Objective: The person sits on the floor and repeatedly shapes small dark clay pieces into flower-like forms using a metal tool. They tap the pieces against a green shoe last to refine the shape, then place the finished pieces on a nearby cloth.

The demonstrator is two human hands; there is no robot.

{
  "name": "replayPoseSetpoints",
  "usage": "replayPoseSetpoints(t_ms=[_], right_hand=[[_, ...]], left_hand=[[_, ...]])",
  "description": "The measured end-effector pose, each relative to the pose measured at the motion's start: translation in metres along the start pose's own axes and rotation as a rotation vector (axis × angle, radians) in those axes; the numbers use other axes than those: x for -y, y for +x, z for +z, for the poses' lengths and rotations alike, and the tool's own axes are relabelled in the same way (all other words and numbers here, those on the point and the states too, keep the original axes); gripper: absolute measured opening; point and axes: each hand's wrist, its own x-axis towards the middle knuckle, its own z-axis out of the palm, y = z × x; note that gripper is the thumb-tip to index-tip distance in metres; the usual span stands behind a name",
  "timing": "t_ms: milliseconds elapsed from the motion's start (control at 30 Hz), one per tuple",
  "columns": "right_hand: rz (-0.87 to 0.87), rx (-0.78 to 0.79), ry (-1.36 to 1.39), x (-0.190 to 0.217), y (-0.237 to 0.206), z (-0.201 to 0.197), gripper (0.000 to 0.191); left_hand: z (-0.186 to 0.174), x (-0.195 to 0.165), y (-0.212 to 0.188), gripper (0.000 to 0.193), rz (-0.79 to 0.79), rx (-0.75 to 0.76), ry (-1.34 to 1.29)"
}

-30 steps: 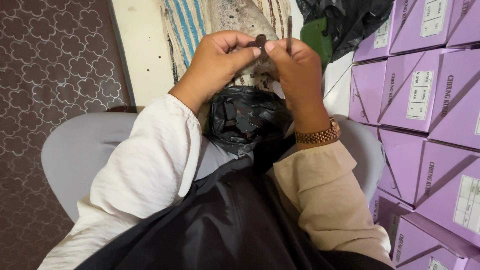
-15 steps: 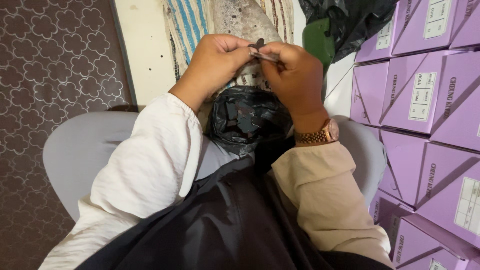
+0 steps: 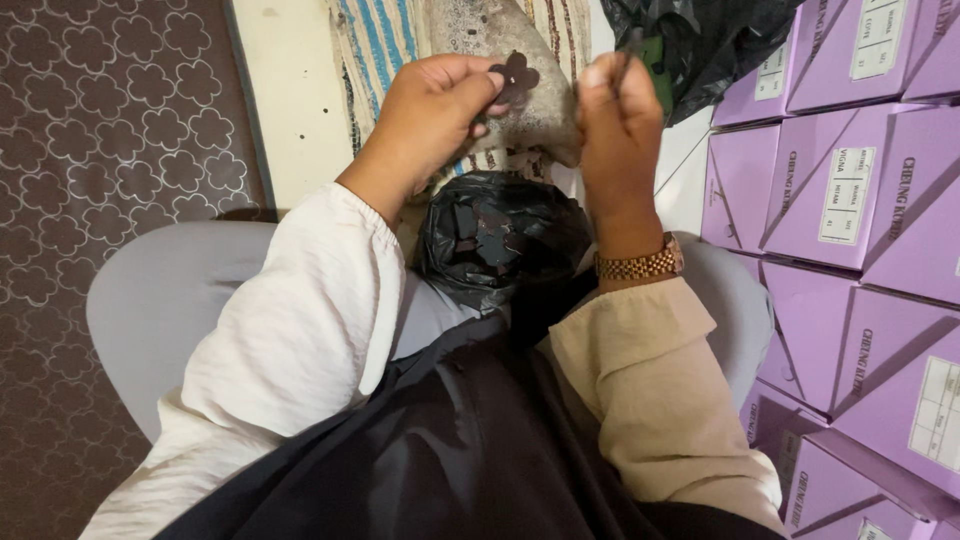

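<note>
left hand raised above the lap, fingers curled, thumb and fingertips pinched on a small dark flower-shaped cutout piece, held flat toward the camera in front of a grey speckled sack. right hand just beside it, apart from the flower piece, fingers closed into a loose fist around a thin dark stick-like tool poking up past the knuckles; tip of the tool too blurred to tell its kind. gold-coloured link wristwatch on the right wrist, cream sleeves on both arms. below the hands, resting in the lap, an open black plastic bag with more dark cut pieces showing inside. underneath, a grey rounded plastic chair seat and dark fabric over the legs. to the right, a stack of purple cardboard boxes with white labels, close to the right elbow. above the boxes, another crumpled black plastic bag. blue-and-white striped cloth beside the sack. brown patterned carpet with clover outlines on the left.
</note>
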Motion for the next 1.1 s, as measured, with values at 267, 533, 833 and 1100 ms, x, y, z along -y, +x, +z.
replayPoseSetpoints(t_ms=[267,533,833,1100], right_hand=[[0.145,0.004,-0.076,0.004,0.000,0.014,0.016],[0.278,-0.053,0.086,-0.005,0.001,0.012,0.012],[0.172,-0.019,0.005,-0.004,-0.002,0.020,0.012],[0.063,0.009,-0.401,0.002,-0.007,0.034,0.014]], left_hand=[[0.002,0.007,0.002,0.019,0.042,0.015,0.043],[0.001,-0.002,0.001,0.015,0.139,0.028,-0.058],[0.005,0.014,0.001,0.007,0.157,0.069,-0.005],[0.004,0.022,0.002,0.009,0.249,-0.095,0.122]])
